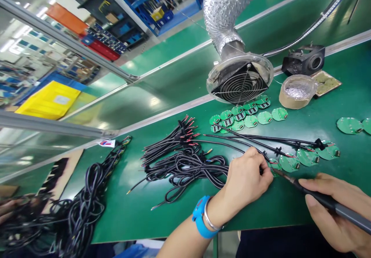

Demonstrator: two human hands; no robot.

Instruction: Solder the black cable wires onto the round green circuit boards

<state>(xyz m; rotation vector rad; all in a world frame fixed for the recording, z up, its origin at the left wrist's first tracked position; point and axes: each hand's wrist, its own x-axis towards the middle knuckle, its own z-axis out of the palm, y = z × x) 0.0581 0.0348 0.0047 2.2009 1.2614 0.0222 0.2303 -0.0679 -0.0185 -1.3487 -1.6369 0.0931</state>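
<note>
My left hand (249, 173), with a blue watch and a silver bangle at the wrist, is closed on a thin black cable beside a round green circuit board (274, 166). My right hand (333, 211) grips a black soldering iron (321, 201), its tip touching or close to that board's lower edge. To the right lie several more round boards (307, 157) in a slanting row, with black cables (275, 137) running to them. Left of my left hand sit a bundle of short cables with red ends (171, 142) and coiled black cables (188, 169).
A fume fan (242, 82) on a silver duct (222, 11) hangs behind rows of round boards (251, 121). A tape roll (297, 92) stands at the back right. Another person's hand (10, 207) is at far left near a cable pile (89, 200).
</note>
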